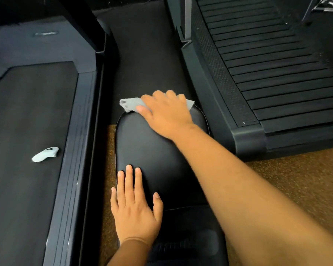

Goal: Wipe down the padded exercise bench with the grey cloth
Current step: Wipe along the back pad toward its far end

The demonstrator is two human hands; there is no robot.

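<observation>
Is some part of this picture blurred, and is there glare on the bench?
Head view: the right hand on the grey cloth looks slightly soft; the far right edge is smeared; the bench pad shows a soft sheen, no harsh glare; straight edges bow from the wide lens.

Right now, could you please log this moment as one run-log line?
step: wiping far end | right hand: presses grey cloth on bench pad | left hand: flat on pad
</observation>
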